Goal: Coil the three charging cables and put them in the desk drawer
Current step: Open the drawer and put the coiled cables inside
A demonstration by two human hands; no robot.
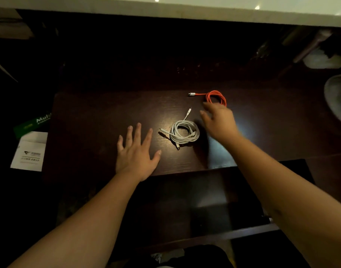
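A coiled white cable [184, 132] lies in the middle of the dark wooden desk [100, 117], its plug ends sticking out. Behind it and to the right lies a coiled orange cable [216, 96] with a white plug pointing left. My right hand [218, 120] hovers between the two coils, fingers loosely spread toward the orange one, holding nothing. My left hand [136, 151] rests flat on the desk to the left of the white coil, fingers spread. Below the desk's front edge the drawer [185, 200] stands pulled out and dark inside.
A white paper [29, 151] and a green box [33, 122] lie off the desk's left side. A grey bowl [338, 97] and a pale object [322, 60] sit at the far right. A light wall ledge [185, 10] runs along the back.
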